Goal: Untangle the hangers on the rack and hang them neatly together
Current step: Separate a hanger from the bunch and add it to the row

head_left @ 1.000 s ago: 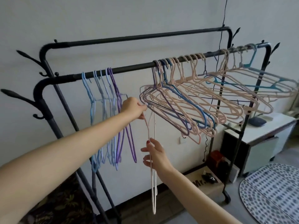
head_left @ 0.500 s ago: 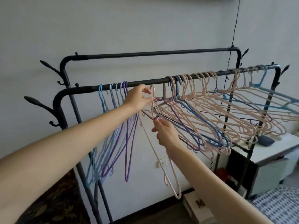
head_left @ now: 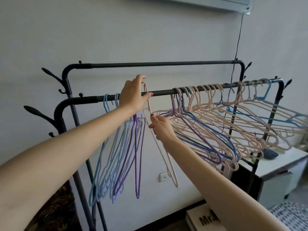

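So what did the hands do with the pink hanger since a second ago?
Both hands lifted the pink hanger from hanging low up to the front rail. The left hand now pinches its hook at rail height; the right hand slid up and grips its neck. The hook is not yet over the rail. The blue and purple hangers and the tangled bunch stayed put.

black rack [head_left: 166,93]; pink hanger [head_left: 164,152]; purple and blue hangers [head_left: 120,157]
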